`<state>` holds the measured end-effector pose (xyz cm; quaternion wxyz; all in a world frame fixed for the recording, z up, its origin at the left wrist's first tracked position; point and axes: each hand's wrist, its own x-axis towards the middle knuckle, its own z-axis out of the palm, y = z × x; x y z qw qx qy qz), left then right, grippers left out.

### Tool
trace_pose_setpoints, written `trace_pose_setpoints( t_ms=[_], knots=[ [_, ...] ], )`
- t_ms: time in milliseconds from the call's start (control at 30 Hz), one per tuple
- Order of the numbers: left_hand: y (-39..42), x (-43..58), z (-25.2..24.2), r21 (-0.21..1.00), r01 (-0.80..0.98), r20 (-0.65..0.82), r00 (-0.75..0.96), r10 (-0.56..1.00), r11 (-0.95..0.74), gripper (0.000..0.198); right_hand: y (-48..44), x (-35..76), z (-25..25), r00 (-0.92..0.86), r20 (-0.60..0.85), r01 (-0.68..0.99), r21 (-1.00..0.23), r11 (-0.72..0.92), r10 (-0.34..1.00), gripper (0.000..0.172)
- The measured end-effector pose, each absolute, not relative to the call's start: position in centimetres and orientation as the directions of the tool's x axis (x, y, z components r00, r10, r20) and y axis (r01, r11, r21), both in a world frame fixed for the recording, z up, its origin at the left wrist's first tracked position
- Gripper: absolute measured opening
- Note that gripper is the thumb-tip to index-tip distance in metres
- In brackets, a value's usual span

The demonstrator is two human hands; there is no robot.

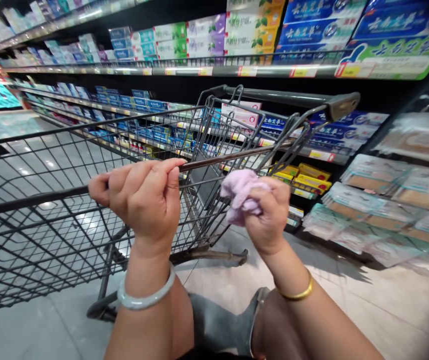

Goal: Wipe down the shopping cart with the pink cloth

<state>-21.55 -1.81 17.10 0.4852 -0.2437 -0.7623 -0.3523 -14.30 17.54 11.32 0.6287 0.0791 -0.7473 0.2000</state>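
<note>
A wire shopping cart point(49, 220) stands side-on in front of me. My left hand point(143, 197) is wrapped round the dark top rim of its basket, fingers curled over the bar. Just right of it, my right hand point(270, 212) is closed on a crumpled light purple cloth point(240, 195), held close to the cart's side below the rim. The cart's handle bar point(274, 95) lies beyond, at the upper right. Part of the cloth is hidden in my right fist.
Shelves of boxed goods point(207, 37) run along behind the cart. Packaged items point(372, 200) hang or lie in rows at the right. Beneath the cart is a tiled floor point(218, 285), with my bent legs at the bottom.
</note>
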Motion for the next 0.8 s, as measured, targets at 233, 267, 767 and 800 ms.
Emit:
trace_pose_setpoints(
  t_ms=[233,267,767,800],
  knots=[
    [-2.0,-21.8,17.6,0.184,0.662,0.959,-0.282,0.014,0.726,0.021,16.8,-14.3,10.0,-0.348,0.937,-0.419,-0.132,0.898,-0.025,0.01],
    [-2.1,-21.8,17.6,0.173,0.654,0.963,-0.27,0.014,0.737,0.02,16.8,-14.3,10.1,-0.343,0.938,-0.432,-0.118,0.894,-0.042,0.011],
    [-3.3,-20.0,18.0,0.275,0.564,0.944,-0.314,-0.106,0.779,0.027,17.6,-12.1,13.7,-0.151,0.976,-0.372,-0.202,0.906,0.156,0.011],
    [-2.9,-19.4,18.3,0.284,0.576,0.937,-0.337,-0.094,0.766,0.025,17.5,-11.9,14.0,-0.123,0.972,-0.342,-0.23,0.911,0.199,0.011]
  ],
)
